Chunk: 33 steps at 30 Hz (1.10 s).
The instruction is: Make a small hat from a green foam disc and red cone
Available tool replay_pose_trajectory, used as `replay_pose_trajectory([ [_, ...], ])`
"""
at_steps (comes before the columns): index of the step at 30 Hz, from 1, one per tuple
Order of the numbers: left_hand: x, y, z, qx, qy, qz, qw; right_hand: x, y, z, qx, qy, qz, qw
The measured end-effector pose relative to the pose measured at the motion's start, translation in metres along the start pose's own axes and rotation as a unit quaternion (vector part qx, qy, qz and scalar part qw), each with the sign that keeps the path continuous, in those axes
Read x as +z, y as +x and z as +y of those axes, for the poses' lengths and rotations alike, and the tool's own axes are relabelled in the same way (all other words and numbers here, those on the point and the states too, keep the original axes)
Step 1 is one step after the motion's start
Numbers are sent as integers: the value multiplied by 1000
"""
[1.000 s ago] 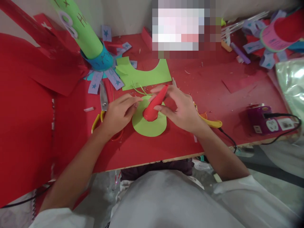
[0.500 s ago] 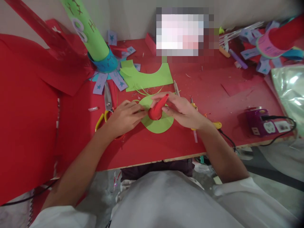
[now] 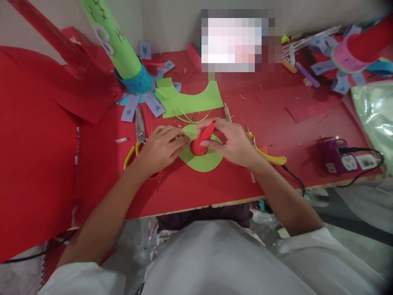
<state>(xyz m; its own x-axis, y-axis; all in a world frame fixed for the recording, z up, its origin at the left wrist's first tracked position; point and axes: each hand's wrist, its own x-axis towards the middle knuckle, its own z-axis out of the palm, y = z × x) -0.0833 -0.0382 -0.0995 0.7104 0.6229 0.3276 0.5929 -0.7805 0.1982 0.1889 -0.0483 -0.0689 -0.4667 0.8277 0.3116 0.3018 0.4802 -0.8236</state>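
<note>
A red paper cone (image 3: 199, 146) stands tilted on a round green paper disc (image 3: 206, 164) on the red table. My right hand (image 3: 233, 141) curls round the cone from the right, thumb on its near side and fingers behind. At the disc's left edge is my left hand (image 3: 162, 146), its fingers bent together and their tips on the paper. Scissors (image 3: 140, 128) with yellow handles lie partly under my left hand. A yellow glue gun (image 3: 270, 157) with a cord rests to the right of my right hand.
Behind the disc lies a cut green sheet (image 3: 196, 104) with thin trimmings. A green paper tube (image 3: 123, 53) in a blue base stands back left; a similar red one (image 3: 370, 45) stands back right. Large red paper (image 3: 33, 155) fills the left. A purple power box (image 3: 333, 157) sits right.
My right hand and the cone have shifted slightly left, and the thumb now lies further across the cone's front. More of the glue gun shows. My left hand has barely moved.
</note>
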Motion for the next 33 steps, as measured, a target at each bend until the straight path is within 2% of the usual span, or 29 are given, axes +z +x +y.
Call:
replay_pose_trajectory([
  [6, -5, 2, 3, -23, -42, 29, 998, -7, -7, -6, -13, 37, -21, 999],
  [10, -8, 1, 6, -42, -63, 70, 995, -6, -11, -10, -17, 85, -30, 996],
  [17, -14, 3, 12, -128, -104, 130, 978, -3, -9, -10, -46, 80, 35, 995],
  [21, -12, 2, 9, -153, -59, 103, 981, -1, -3, -5, -1, 93, 9, 996],
  [25, -6, 1, 5, -114, 5, 55, 992, 1, 0, 1, 14, 89, -21, 996],
  [30, 1, 2, 4, -64, 79, -11, 995, 7, 1, 10, 20, -26, 27, 999],
  [33, 1, 2, 5, -78, 71, -6, 994, 8, 2, 12, 18, -55, 48, 997],
])
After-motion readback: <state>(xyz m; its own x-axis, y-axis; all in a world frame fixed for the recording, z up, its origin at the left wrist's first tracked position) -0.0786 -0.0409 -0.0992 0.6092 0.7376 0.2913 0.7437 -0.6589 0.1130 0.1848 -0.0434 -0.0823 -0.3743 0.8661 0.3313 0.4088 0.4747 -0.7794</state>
